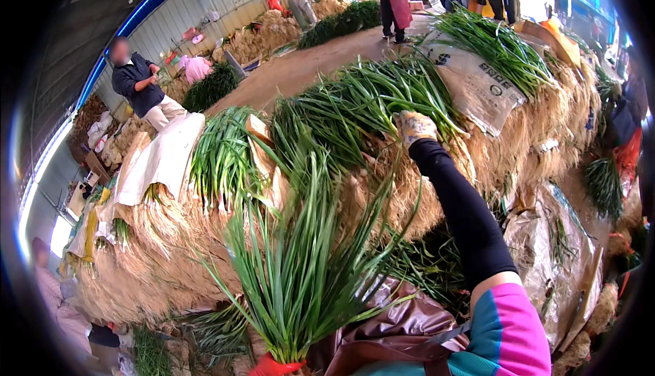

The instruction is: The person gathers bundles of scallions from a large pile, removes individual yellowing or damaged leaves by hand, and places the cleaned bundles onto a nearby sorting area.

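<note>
At the lower edge my left hand [278,366], in red, is closed around the base of a large bunch of green garlic [293,287]. Its long flat leaves fan upward and hide part of the pile behind. My right arm, in a black sleeve, stretches forward to the heap. There my right hand [416,128], in a pale patterned glove, has its fingers curled onto loose green garlic stalks [361,106]. The leaves partly cover its fingertips. Straw-coloured roots [389,198] hang down the near side of the heap.
A printed sack [471,86] lies over the heap on the right, with more leaves on top. A pale sheet [160,154] covers part at left. A person in dark clothes [140,82] stands beyond; others stand at the back. Brown plastic [402,314] lies before me.
</note>
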### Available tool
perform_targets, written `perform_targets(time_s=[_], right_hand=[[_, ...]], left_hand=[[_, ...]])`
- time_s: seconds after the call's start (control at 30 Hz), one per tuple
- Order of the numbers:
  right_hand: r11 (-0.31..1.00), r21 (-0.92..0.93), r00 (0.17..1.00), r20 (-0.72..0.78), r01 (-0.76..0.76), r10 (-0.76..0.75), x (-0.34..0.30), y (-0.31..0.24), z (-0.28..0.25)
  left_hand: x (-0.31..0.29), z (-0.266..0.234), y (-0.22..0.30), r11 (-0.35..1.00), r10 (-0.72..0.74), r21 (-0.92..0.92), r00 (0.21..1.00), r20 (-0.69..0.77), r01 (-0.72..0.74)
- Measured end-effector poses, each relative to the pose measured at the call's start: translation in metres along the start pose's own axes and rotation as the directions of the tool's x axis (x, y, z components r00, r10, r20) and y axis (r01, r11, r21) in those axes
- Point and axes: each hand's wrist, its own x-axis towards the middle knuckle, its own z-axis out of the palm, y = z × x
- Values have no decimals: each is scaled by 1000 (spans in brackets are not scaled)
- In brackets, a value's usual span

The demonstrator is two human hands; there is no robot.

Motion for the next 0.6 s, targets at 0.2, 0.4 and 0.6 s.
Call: perform_targets(time_s=[0.2,0.4,0.6], right_hand=[[411,-78,418,214,908,-883,-54,-86,39],[531,-139,542,363,836,-758,-36,-131,84],[843,37,843,-70,536,-533,28,-16,42]], left_hand=[[-7,2,-13,998,47,-35,998,-49,-49],[-45,5,-51,981,163,-78,973,-166,-177],[-120,23,-143,837,390,-170,785,-482,-520]])
